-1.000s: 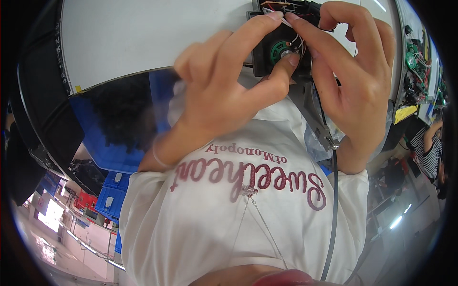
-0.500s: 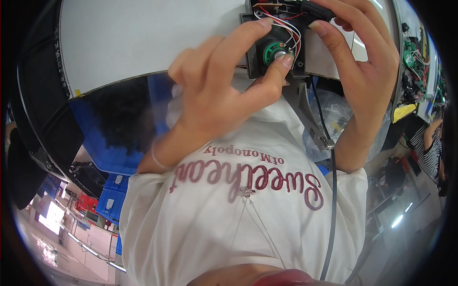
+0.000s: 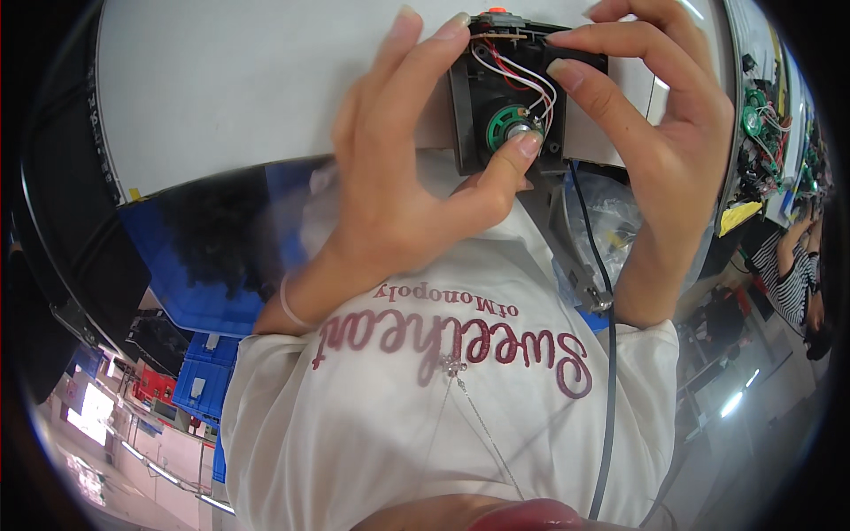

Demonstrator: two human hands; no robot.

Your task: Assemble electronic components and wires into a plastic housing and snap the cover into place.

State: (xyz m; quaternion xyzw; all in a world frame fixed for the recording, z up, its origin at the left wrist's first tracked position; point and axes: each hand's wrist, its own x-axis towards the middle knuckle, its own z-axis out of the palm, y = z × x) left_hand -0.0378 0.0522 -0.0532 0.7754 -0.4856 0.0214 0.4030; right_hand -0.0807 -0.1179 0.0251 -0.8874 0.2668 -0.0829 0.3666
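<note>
At the table's edge lies an open black plastic housing (image 3: 467, 111) with a round green-rimmed speaker (image 3: 503, 126) and red and white wires (image 3: 522, 75) inside. An orange button (image 3: 498, 11) shows at its far end, beside a thin board edge (image 3: 498, 36). My left hand (image 3: 398, 168) grips the housing, thumb pressed on the speaker and index fingertip at the far left corner. My right hand (image 3: 660, 115) pinches a small black block-shaped part (image 3: 580, 60) between thumb and index finger at the housing's far right side. Its exact seat there is hidden by my fingers.
A white tabletop (image 3: 266, 80) spreads to the left. Below its edge sits a blue bin (image 3: 190, 288) with dark contents. A black cable (image 3: 611, 398) hangs down on the right, near a clear plastic bag (image 3: 611, 217). Green speakers and wires (image 3: 761, 119) lie at the far right.
The black part in my right hand has come down and left to the housing's side. The housing has shifted slightly nearer, and its orange button now shows. My left index finger has moved to the far corner.
</note>
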